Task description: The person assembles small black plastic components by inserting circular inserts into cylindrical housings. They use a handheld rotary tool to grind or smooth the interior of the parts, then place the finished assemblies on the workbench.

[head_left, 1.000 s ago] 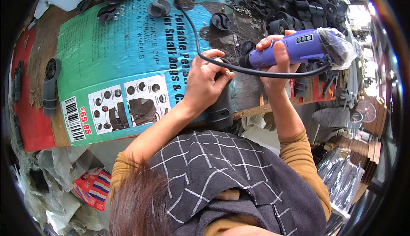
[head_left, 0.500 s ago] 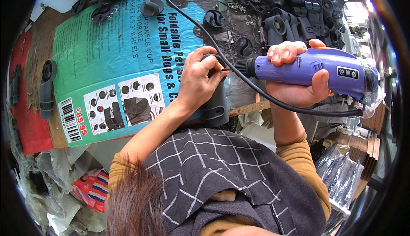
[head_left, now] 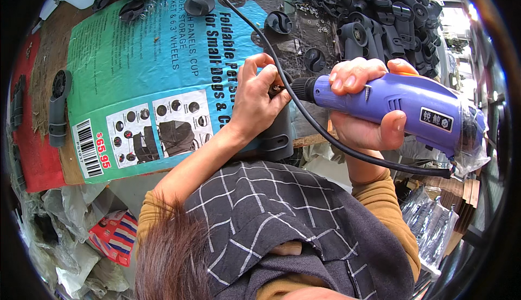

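Note:
My right hand (head_left: pixel 369 99) is closed around a purple electric screwdriver (head_left: pixel 396 104), its black nose pointing left. A small screw (head_left: pixel 367 93) shows beside the right fingertips, against the tool's body. My left hand (head_left: pixel 255 99) grips a dark grey plastic tube fitting (head_left: pixel 275 141) close to the table's front edge, with thumb and fingertips at its upper end. The screwdriver's tip meets that end by the left fingertips; the cord and fingers hide the exact contact. A black power cord (head_left: pixel 271 56) crosses in front of the tool's nose.
A printed blue-green cardboard sheet (head_left: pixel 135 72) covers much of the table. Round black caps (head_left: pixel 199 4) lie on it, and a heap of dark plastic fittings (head_left: pixel 374 23) fills the back right. Another fitting (head_left: pixel 58 107) rests at left. Plastic bags (head_left: pixel 81 240) sit below the edge.
The screwdriver has tilted, its rear end lower, and its nose has come closer to the left fingertips. The bit that showed before is now hidden. Both hands keep their grips.

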Demonstrator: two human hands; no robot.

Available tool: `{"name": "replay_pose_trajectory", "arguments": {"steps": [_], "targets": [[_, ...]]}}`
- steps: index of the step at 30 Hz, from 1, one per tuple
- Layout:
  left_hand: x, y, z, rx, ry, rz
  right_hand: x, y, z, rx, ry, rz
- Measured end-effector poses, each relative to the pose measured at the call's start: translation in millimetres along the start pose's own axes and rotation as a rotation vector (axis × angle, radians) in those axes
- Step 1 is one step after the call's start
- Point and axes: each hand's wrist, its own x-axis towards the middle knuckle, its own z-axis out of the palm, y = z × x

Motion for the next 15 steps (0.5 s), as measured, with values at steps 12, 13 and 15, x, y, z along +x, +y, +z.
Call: {"name": "replay_pose_trajectory", "arguments": {"steps": [12,13,15], "targets": [[0,0,-1,0.044,0.000,0.048,0,1,9,-0.093,-0.069,0.048],[1,0,-1,0.034,0.003,0.047,0,0,11,-0.104,-0.078,0.053],[2,1,-1,0.014,0.006,0.036,1,-3,13,-0.130,-0.083,0.070]]}}
